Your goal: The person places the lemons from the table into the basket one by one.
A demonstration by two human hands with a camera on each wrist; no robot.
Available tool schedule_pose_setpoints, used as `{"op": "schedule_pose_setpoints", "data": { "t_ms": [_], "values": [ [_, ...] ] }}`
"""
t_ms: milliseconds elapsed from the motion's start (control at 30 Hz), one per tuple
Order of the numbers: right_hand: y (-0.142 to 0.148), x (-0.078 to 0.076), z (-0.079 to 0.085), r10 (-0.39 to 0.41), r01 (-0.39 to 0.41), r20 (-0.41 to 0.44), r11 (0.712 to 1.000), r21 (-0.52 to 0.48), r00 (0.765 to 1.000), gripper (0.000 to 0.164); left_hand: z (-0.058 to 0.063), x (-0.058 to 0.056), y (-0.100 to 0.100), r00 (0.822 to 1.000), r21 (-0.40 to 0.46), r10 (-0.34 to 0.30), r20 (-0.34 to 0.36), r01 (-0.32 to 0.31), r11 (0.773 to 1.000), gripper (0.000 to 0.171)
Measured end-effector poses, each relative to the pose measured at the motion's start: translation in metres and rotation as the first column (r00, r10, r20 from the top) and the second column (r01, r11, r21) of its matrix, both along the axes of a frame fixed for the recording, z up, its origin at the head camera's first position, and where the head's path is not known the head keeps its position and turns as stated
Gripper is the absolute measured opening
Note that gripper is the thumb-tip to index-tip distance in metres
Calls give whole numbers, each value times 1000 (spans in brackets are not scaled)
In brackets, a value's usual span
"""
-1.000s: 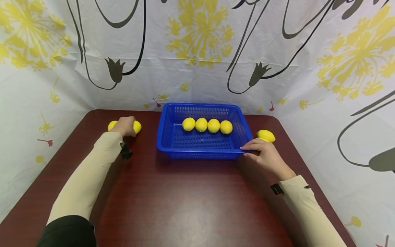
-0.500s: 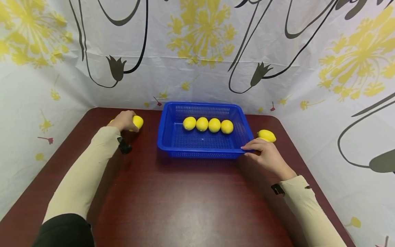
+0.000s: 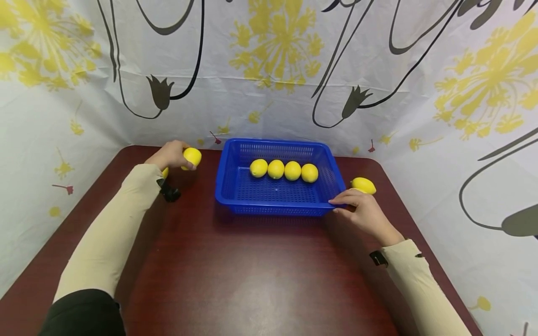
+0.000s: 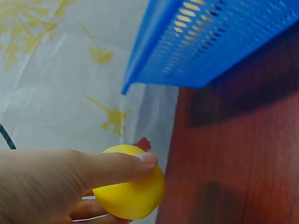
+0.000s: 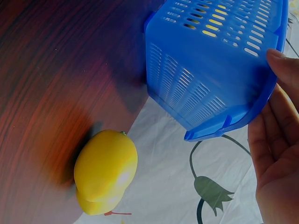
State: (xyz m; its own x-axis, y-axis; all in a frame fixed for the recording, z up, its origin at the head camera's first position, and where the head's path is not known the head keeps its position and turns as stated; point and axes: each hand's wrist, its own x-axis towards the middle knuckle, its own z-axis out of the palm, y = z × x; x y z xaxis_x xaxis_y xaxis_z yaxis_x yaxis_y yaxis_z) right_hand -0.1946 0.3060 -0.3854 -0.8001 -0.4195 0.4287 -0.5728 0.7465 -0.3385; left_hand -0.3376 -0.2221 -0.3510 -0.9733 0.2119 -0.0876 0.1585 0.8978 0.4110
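My left hand (image 3: pixel 169 155) grips a yellow lemon (image 3: pixel 192 157) near the table's back left, with the thumb across it in the left wrist view. The lemon looks raised off the table. Partly hidden below that hand is another lemon (image 3: pixel 165 172). My right hand (image 3: pixel 361 207) pinches the rim of a blue plastic basket (image 3: pixel 275 205) at its front right corner, thumb outside and fingers over the edge. Inside the basket, several lemons (image 3: pixel 276 169) lie in a row toward the back.
To the right of the basket, a lemon (image 3: pixel 363 185) lies on the dark red table (image 3: pixel 252 270), with a second one partly hidden against it, as the right wrist view shows. A white flowered cloth (image 3: pixel 277 112) hangs close behind the table and along both sides.
My left hand has lifted the lemon up and moved slightly right and back, uncovering part of the lemon below. My right hand stays on the basket rim, and the basket keeps its place.
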Motion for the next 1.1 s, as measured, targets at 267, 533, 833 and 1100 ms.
{"op": "schedule_pose_setpoints", "data": {
  "t_ms": [267, 533, 833, 1100],
  "values": [
    [0, 0, 1, 0, 0, 13, 1000, -1, 1000, 26, 22, 6, 12, 1000, 64, -8, -4, 8, 998, 64],
    [0, 0, 0, -3, 3, 19, 1000, 4, 1000, 26, 36, 9, 23, 999, 70, -29, -43, 31, 997, 66],
    [1, -1, 1, -6, 6, 27, 1000, 10, 1000, 26, 47, 6, 33, 995, 47, -49, -91, 54, 997, 65],
    [1, -1, 1, -7, 7, 30, 1000, 7, 1000, 25, 57, 4, 45, 993, 44, -57, -104, 62, 997, 66]
  ]
}}
